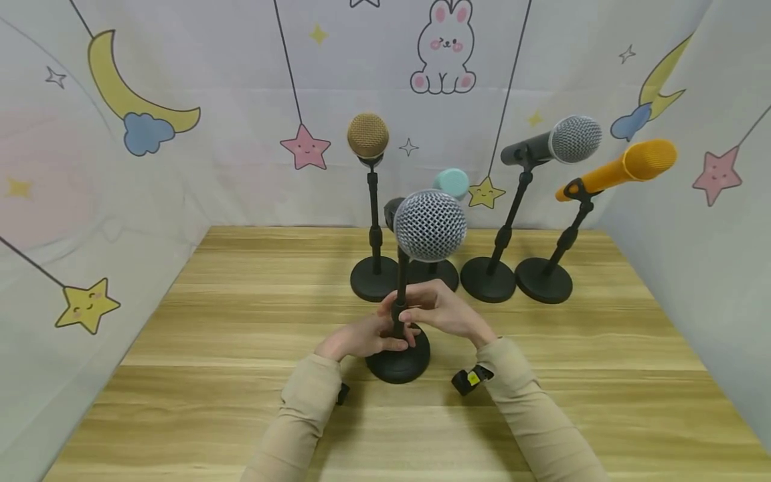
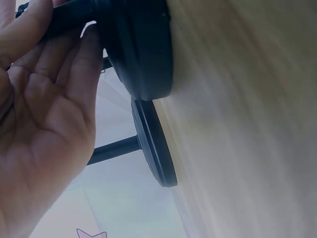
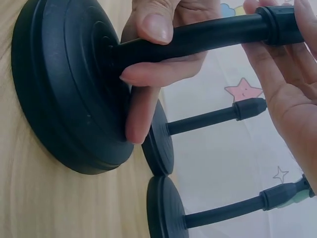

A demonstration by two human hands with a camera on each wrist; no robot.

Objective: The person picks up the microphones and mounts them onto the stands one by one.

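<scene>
A microphone with a silver mesh head [image 1: 430,225] sits on a black desk stand, whose round base [image 1: 391,365] rests on the wooden table. Low on the pole [image 3: 213,35], just above the base, my left hand [image 1: 361,337] holds it between thumb and fingers. Higher up, my right hand [image 1: 446,309] grips the pole at its thicker collar [image 3: 282,26], thumb on the near side. The left wrist view shows the left palm [image 2: 49,114] beside the pole and the base edge [image 2: 143,54] upright against the tabletop.
Behind stand a gold-headed microphone [image 1: 368,136], a mint-topped one [image 1: 452,183] partly hidden, a black one with silver mesh [image 1: 575,139] and an orange one [image 1: 632,164], each on a black stand. A printed cloth [image 1: 241,167] walls the table [image 1: 253,288] at back and sides.
</scene>
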